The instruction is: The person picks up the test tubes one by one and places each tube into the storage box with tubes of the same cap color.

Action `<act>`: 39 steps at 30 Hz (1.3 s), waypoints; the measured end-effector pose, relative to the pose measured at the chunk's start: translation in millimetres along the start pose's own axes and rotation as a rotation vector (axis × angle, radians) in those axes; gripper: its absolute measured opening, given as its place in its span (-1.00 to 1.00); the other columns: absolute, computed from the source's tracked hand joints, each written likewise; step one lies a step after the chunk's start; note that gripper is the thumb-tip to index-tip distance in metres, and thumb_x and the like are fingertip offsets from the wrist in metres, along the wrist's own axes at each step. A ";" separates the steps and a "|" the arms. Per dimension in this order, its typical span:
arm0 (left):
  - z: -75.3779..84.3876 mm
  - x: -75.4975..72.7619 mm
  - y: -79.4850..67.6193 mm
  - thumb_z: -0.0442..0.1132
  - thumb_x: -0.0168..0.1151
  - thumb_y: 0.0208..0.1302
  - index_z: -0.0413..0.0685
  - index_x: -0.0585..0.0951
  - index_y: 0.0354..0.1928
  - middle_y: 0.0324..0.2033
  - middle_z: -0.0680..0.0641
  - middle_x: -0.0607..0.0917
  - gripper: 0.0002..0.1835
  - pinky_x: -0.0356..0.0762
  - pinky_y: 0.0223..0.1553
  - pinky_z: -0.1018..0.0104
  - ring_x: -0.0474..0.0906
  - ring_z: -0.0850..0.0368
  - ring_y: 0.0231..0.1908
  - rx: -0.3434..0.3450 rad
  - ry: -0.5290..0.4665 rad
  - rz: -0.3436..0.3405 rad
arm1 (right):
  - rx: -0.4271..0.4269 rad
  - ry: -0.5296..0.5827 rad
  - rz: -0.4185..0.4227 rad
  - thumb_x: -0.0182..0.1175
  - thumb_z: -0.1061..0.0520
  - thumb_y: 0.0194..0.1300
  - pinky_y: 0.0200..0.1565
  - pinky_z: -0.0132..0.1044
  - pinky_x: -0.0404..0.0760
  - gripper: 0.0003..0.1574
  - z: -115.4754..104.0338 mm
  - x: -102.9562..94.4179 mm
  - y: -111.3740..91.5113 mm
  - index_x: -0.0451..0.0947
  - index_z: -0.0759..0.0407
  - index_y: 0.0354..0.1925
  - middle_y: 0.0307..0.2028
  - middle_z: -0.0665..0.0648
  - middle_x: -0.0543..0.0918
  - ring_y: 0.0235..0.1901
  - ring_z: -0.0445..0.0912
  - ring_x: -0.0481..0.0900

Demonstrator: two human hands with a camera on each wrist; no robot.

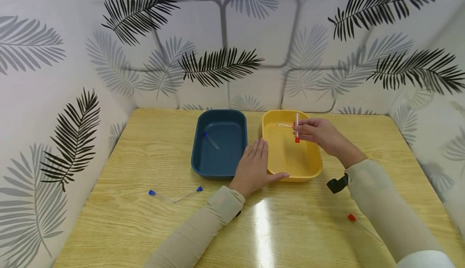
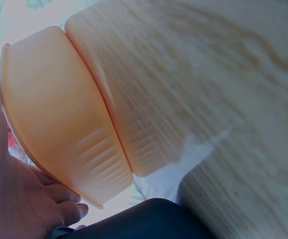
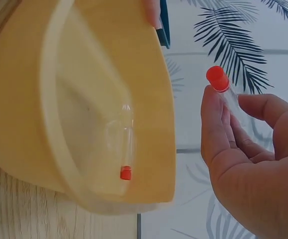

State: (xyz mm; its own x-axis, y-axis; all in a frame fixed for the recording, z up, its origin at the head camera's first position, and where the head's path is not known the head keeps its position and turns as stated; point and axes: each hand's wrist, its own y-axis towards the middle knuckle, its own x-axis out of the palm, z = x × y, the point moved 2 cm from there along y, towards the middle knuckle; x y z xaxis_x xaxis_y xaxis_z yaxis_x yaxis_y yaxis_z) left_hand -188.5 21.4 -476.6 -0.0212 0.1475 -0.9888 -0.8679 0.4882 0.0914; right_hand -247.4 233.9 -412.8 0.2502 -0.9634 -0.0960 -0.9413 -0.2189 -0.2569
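Note:
My right hand (image 1: 319, 132) pinches a clear test tube (image 1: 297, 124) between thumb and fingers over the yellow tray (image 1: 267, 116). The tube's red cap (image 3: 217, 78) points down in the head view. Inside that tray, another red-capped test tube (image 3: 127, 147) lies near the far wall. My left hand (image 1: 254, 169) rests at the tray's near left corner, fingers straight and thumb spread along the near rim. Its fingers lie between the yellow tray and the dark blue tray (image 1: 196, 155). A blue-capped test tube (image 1: 212, 142) lies in the blue tray.
Two blue-capped tubes lie on the wooden table (image 1: 123, 219) at the front left, one of them a left tube (image 1: 163, 197), their ends meeting. A red-capped tube (image 1: 367, 229) lies by the right forearm. Behind the table rises a leaf-patterned wall (image 1: 254, 86).

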 end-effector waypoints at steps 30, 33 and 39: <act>0.4 -0.6 0.2 0.64 -0.58 -0.19 -0.21 -0.07 0.34 0.33 -0.14 -0.03 0.22 -0.21 0.27 0.13 -0.19 0.02 0.31 0.006 0.006 -0.016 | 0.180 -0.058 -0.211 -0.03 0.28 0.29 -0.08 -0.18 0.48 -0.52 27.3 45.0 49.7 0.24 0.53 0.12 0.03 0.44 0.40 -0.03 0.13 0.46; 0.2 -0.6 0.4 0.64 -0.57 -0.19 -0.21 -0.07 0.35 0.33 -0.14 -0.03 0.22 -0.22 0.27 0.13 -0.19 0.03 0.31 0.003 0.001 -0.017 | 0.198 -0.048 -0.220 -0.06 0.28 0.31 -0.07 -0.18 0.47 -0.53 29.7 47.6 51.3 0.24 0.51 0.13 0.03 0.41 0.43 -0.03 0.10 0.48; -0.3 -0.8 0.4 0.63 -0.57 -0.19 -0.21 -0.08 0.35 0.33 -0.14 -0.04 0.22 -0.25 0.27 0.13 -0.20 0.04 0.32 0.001 -0.005 -0.022 | 0.229 0.001 -0.224 -0.04 0.23 0.31 -0.02 -0.17 0.43 -0.52 39.3 54.3 56.5 0.24 0.48 0.13 -0.01 0.33 0.48 -0.09 0.00 0.53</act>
State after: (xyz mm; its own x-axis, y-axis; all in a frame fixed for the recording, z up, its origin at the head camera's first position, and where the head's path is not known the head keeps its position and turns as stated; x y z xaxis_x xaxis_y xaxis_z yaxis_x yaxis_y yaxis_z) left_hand -189.0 21.2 -475.7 0.0003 0.1413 -0.9900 -0.8674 0.4926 0.0701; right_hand -278.0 175.3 -470.3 0.4453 -0.8953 -0.0112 -0.7873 -0.3856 -0.4812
